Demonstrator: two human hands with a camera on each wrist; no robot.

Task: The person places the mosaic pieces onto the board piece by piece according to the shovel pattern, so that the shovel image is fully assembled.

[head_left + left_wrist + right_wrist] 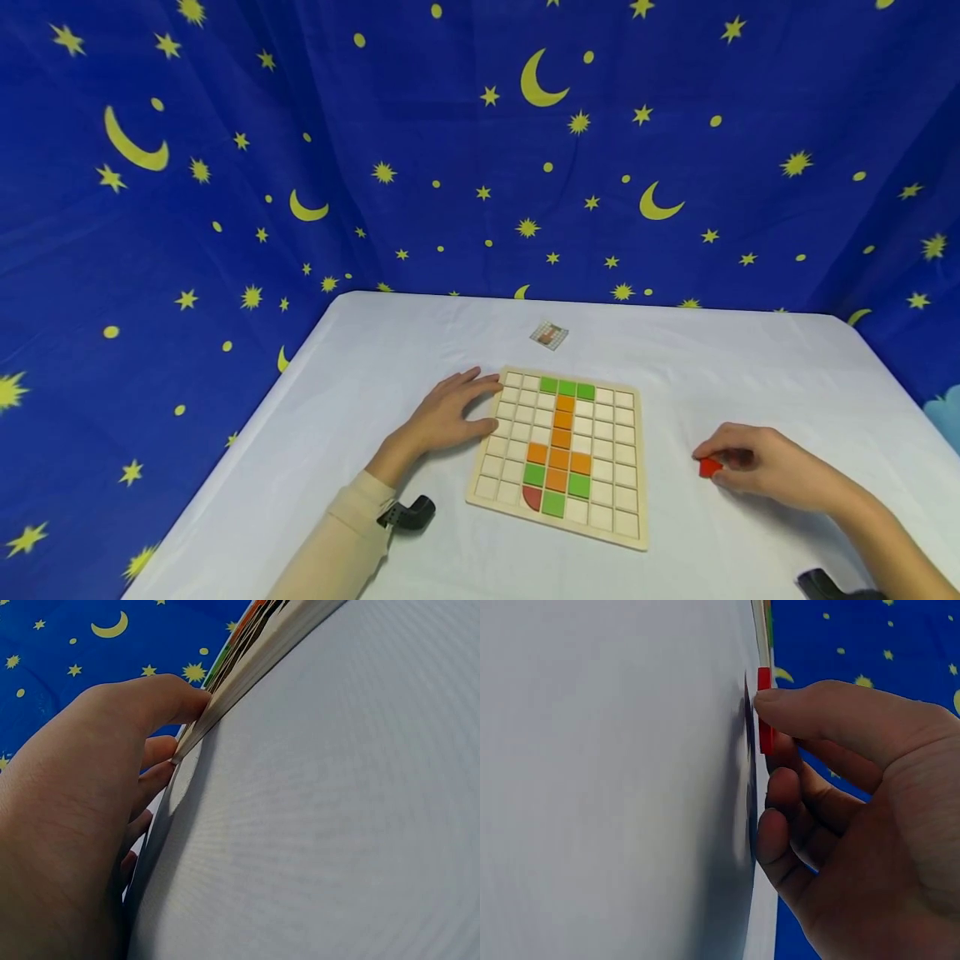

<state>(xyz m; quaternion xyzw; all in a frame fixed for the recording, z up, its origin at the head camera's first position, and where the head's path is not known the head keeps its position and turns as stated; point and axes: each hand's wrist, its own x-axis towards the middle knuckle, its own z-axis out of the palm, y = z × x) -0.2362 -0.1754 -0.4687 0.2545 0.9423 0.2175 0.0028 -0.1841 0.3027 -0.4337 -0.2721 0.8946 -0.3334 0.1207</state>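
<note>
A square wooden grid board [626,471] lies on the table, its middle cells filled with orange tiles [561,437], green tiles [553,503] and a red rounded tile [532,497] near the front edge. My left hand [450,412] rests at the board's left edge, fingers spread and fairly straight, with thumb and fingertips touching the rim [247,682]. To the right of the board, my right hand [780,467] pinches a small red tile [765,712] between thumb and fingers, close over the cloth. Its other fingers are curled in toward the palm.
A small card [550,335] printed with a grid picture lies behind the board. White cloth [405,333] covers the table. A blue curtain [480,167] with yellow moons and stars hangs behind and at the sides. Black straps [408,512] show at both wrists.
</note>
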